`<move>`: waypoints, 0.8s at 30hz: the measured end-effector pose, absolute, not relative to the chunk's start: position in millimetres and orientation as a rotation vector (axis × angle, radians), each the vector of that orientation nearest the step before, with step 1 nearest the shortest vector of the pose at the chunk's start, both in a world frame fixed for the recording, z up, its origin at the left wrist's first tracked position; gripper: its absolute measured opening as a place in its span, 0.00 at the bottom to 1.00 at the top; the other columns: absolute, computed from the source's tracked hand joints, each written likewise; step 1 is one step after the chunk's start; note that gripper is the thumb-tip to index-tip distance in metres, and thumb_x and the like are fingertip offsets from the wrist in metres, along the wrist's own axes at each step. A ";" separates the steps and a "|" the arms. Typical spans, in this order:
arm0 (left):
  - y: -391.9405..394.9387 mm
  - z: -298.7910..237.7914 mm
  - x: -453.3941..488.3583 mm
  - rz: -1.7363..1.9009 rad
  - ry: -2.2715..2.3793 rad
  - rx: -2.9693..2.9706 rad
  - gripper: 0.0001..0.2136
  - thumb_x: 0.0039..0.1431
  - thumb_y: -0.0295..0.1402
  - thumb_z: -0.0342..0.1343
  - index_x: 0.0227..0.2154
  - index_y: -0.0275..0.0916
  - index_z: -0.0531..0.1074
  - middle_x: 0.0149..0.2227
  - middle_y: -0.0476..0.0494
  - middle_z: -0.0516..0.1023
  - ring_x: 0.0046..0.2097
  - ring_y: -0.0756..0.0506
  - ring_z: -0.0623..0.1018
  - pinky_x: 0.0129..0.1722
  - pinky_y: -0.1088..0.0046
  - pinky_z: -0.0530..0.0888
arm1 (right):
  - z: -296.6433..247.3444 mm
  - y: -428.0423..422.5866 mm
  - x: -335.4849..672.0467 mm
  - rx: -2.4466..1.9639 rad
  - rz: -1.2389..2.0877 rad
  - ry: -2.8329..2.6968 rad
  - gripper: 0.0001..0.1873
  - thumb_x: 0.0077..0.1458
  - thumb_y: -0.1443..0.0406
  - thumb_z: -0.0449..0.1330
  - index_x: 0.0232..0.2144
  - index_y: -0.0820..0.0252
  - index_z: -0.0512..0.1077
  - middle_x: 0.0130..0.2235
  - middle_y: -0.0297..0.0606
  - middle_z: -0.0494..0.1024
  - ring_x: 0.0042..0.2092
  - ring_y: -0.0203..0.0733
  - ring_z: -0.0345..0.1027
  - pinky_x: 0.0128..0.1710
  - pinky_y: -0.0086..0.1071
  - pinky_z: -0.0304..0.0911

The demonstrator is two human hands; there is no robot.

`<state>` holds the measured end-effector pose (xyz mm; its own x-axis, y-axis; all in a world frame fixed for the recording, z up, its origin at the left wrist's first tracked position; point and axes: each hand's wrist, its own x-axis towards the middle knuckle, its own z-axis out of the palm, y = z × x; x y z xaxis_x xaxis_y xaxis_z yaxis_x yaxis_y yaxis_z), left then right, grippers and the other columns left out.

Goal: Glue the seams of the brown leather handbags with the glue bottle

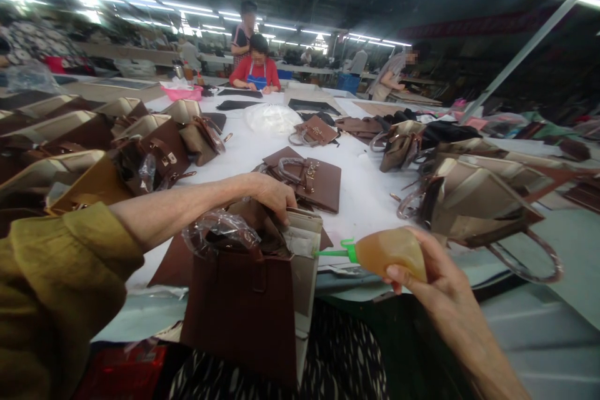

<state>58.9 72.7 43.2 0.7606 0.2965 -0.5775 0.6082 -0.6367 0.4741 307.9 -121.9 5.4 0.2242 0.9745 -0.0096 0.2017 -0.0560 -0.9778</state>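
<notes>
A dark brown handbag (239, 319) stands upright against my lap at the table's near edge, its handle wrapped in clear plastic. Over its top reaches my left hand (276, 194), fingers curled down onto the upper edge of the bag's pale side panel (304, 269). My right hand (435, 269) grips a soft squeeze bottle (391, 253) of amber liquid, tipped sideways. Its thin green nozzle points left, with the tip at the pale panel, touching or very close. Just beyond lies another brown handbag (321, 181) with gold-coloured hardware.
Rows of unfinished brown bags (159, 144) fill the left side. More open bags (478, 200) with pale linings stand at the right. Farther back on the white table (360, 200) are a plastic-wrapped bundle (272, 117) and a pink basin (182, 92). A person in red (272, 72) works across the table.
</notes>
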 end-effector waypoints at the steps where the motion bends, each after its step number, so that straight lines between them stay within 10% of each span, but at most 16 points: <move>1: 73.7 42.0 58.9 -0.597 0.664 2.277 0.13 0.47 0.32 0.56 0.36 0.34 0.77 0.28 0.49 0.78 0.27 0.50 0.70 0.28 0.78 0.66 | 4.9 -123.6 307.8 -1.497 0.962 -1.173 0.26 0.45 0.58 0.66 0.46 0.50 0.64 0.31 0.31 0.73 0.27 0.38 0.64 0.23 0.28 0.63; 24: 69.8 40.8 62.7 -0.609 0.717 2.262 0.13 0.46 0.32 0.56 0.35 0.33 0.77 0.27 0.50 0.77 0.28 0.51 0.69 0.26 0.80 0.65 | -24.7 -157.5 305.5 -1.648 0.994 -1.140 0.30 0.39 0.57 0.69 0.46 0.53 0.66 0.38 0.35 0.73 0.31 0.42 0.65 0.21 0.29 0.64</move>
<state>62.7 69.8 40.8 0.7392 0.3199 -0.5926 0.6367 -0.6187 0.4602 305.5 -157.5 -24.7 0.2607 0.9568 -0.1287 0.2580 -0.1975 -0.9458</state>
